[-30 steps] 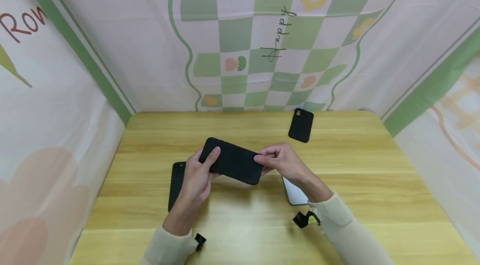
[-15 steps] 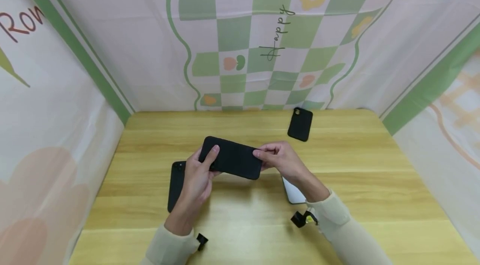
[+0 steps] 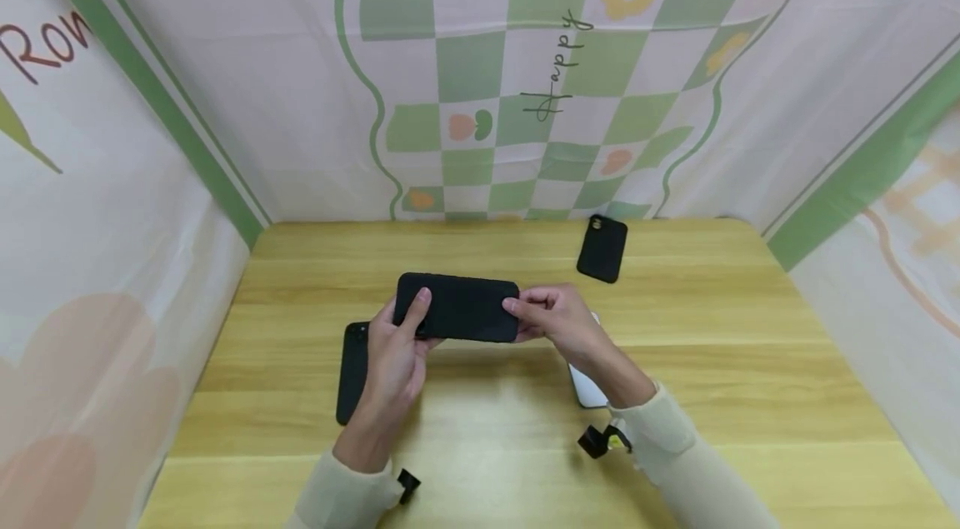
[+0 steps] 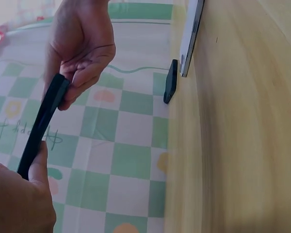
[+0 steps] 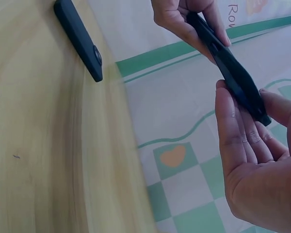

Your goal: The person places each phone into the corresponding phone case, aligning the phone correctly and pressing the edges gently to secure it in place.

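A black phone case (image 3: 468, 311) is held above the table, lying nearly level crosswise in the head view. Its left end is gripped by my left hand (image 3: 393, 358), thumb across the black face and fingers behind. My right hand (image 3: 564, 322) pinches the other end between thumb and fingers. In the right wrist view the case (image 5: 235, 75) is seen edge-on, its rim slightly bowed, with right fingers (image 5: 235, 131) along one side. Whether a phone sits fully inside it, I cannot tell. The left wrist view also shows the case edge-on.
On the wooden table (image 3: 487, 446), a black phone (image 3: 352, 379) lies partly behind my left hand. A light-faced phone (image 3: 587, 389) is partly covered by my right wrist. Another black case (image 3: 602, 250) with a camera cutout lies near the back edge, before a patterned cloth (image 3: 465, 67).
The case has turned from a slant to nearly level, its right end rising. Both hands have kept their hold, and the right hand has shifted slightly left.
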Action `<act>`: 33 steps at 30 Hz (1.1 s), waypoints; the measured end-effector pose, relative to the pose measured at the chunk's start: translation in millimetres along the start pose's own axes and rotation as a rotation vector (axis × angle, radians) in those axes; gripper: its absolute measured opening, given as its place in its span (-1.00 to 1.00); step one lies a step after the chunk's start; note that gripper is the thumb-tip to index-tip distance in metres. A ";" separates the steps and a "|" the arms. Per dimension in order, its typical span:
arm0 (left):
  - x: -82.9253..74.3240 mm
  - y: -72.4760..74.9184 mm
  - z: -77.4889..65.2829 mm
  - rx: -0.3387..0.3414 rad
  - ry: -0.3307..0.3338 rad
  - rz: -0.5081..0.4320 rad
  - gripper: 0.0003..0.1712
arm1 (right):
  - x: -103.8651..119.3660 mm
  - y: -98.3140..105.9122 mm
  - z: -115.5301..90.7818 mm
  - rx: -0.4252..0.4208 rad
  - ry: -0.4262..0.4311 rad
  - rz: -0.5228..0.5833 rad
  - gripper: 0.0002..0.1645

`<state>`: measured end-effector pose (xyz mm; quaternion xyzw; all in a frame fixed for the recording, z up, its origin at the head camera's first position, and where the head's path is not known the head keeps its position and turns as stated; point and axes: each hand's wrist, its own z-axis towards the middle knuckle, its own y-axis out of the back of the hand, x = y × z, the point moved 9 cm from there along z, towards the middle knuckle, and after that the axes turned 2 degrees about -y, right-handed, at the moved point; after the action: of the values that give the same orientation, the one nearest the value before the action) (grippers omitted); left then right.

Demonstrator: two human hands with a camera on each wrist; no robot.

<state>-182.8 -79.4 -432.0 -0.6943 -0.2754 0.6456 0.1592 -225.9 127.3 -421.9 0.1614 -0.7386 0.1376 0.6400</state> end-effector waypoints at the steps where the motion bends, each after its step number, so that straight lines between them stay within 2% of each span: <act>1: 0.4 0.0 -0.3 -0.003 -0.002 -0.002 -0.53 | -0.6 -1.2 -0.3 0.003 -0.005 0.010 -0.73; 10: 1.4 1.2 -1.5 -0.029 -0.018 -0.030 -0.58 | -8.3 -8.2 -1.9 0.040 -0.061 0.068 -0.75; 16: 2.4 0.8 -1.1 -0.038 -0.024 -0.038 -0.60 | -6.5 -11.9 -2.3 0.064 -0.053 0.110 -0.81; 20: 2.4 -0.5 -0.6 -0.034 -0.033 -0.037 -0.63 | -5.2 -14.8 -2.4 0.081 -0.045 0.143 -0.73; 26: 1.9 -0.5 -1.5 -0.025 -0.032 -0.041 -0.67 | -5.9 -15.1 -2.1 0.070 -0.045 0.137 -0.69; 33: 3.5 -1.1 0.4 -0.015 -0.013 -0.049 -0.61 | -5.3 -13.8 -3.4 0.053 -0.048 0.111 -0.62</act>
<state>-183.3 -76.5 -434.3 -0.6842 -0.2981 0.6440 0.1681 -216.4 116.5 -426.7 0.1405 -0.7575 0.1886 0.6090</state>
